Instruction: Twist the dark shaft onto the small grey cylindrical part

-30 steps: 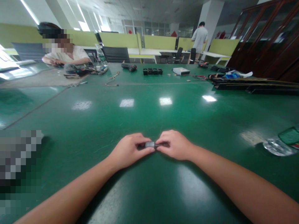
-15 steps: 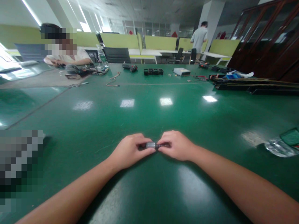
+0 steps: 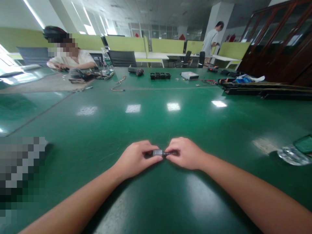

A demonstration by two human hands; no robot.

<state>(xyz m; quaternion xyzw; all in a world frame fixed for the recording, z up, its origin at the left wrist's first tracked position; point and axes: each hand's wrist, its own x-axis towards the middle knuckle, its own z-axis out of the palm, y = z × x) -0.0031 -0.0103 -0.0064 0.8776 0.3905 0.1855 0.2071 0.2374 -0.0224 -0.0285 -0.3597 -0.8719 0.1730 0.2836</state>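
Between my two hands lies a small silver-and-black cylindrical part [image 3: 158, 152], held level just above or on the green table; its exact kind is too small to make out. My left hand [image 3: 138, 156] pinches the thicker silver body between thumb and fingers. At the other end, my right hand [image 3: 184, 152] grips the thin dark ribbed end. The two hands are close together, and the fingers hide both tips of the part.
The green tabletop [image 3: 151, 123] surrounds my hands. A blurred-out object [image 3: 21, 165] stands at left, a crinkled silver bag [image 3: 293, 156] at right. Farther back are a black block [image 3: 160, 75], a white box [image 3: 189, 75], dark strips [image 3: 268, 89] and a seated person [image 3: 73, 60].
Both hands keep their hold on the small part, with hardly any movement. The standing person in the background has turned and shifted slightly.
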